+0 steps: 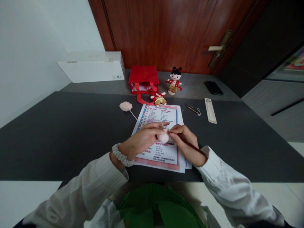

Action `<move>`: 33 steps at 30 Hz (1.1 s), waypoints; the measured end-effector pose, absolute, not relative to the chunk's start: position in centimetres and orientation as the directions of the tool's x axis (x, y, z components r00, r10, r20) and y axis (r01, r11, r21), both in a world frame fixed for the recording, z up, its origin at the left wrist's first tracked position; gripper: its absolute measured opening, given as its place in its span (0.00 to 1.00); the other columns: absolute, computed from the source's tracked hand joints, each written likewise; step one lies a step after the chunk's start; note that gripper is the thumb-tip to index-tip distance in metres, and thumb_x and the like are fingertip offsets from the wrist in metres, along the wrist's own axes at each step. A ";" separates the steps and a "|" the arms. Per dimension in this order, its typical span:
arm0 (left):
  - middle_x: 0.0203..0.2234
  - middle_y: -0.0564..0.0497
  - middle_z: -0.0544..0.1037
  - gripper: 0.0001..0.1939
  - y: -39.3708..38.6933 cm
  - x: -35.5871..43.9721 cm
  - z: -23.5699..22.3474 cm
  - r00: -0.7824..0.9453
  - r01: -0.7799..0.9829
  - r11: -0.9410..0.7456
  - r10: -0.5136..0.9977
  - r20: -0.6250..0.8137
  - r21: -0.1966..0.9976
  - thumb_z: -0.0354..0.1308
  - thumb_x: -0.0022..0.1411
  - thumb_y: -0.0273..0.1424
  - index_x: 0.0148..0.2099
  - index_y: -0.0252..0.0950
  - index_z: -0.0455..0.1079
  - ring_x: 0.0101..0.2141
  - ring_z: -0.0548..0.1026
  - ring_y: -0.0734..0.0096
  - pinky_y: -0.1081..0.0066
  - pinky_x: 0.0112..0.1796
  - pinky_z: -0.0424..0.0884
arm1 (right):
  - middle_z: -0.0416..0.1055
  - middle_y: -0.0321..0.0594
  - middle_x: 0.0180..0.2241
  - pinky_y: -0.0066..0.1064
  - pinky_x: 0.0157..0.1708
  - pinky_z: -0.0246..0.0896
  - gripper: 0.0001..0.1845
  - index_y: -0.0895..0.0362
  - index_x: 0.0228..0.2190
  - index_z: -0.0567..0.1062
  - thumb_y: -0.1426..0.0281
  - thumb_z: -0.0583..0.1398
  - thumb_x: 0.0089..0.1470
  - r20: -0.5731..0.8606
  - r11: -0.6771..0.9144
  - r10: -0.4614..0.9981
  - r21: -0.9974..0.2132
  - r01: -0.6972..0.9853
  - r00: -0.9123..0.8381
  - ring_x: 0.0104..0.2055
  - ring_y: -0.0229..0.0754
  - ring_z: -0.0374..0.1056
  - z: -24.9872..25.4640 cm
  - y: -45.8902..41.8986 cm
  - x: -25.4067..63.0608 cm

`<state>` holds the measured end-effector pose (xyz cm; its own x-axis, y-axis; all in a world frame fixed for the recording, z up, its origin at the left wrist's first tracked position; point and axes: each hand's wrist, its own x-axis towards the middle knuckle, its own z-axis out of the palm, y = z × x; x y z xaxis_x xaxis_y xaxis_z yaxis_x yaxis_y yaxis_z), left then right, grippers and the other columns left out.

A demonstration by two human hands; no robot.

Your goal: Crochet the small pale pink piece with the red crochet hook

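Note:
My left hand point(144, 136) is closed on a small, rounded, pale pink crochet piece point(163, 136), pinched between thumb and fingers. My right hand point(186, 141) meets it from the right, its fingers closed around a thin, dark crochet hook point(190, 144) whose tip is at the piece's upper edge. The hook's head is too small to make out. Beneath both hands lie printed pattern sheets point(163, 158) with pink and blue borders. A pale pink yarn ball point(125, 106) rests farther left, its strand running toward my left hand.
Behind the sheets are a red bag point(143, 79), a standing crocheted doll point(174, 80) and a headless doll body point(160, 99). Small scissors point(192, 109), a white narrow packet point(210, 110) and a black phone point(213, 88) lie right. A white box point(95, 68) stands back left.

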<state>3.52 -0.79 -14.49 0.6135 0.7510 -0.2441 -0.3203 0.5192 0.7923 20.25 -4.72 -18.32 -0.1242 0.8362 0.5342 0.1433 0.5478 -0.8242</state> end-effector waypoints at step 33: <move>0.36 0.46 0.78 0.06 -0.4 1.7 -14.4 0.631 0.063 -0.036 0.775 -0.012 0.997 0.58 0.55 0.26 0.26 0.34 0.69 0.46 0.73 0.61 0.66 0.42 0.68 | 0.67 0.30 0.19 0.25 0.18 0.49 0.13 0.56 0.23 0.67 0.66 0.66 0.51 0.123 0.027 0.960 -0.935 -0.354 -0.252 0.19 0.31 0.56 -17.0 -4.3 22.4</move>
<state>1.70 -0.44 -14.41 0.6313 0.7755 -0.0119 0.0633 -0.0362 0.9973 22.35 -4.26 -17.02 -0.2517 0.9599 0.1232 -0.3540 0.0271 -0.9349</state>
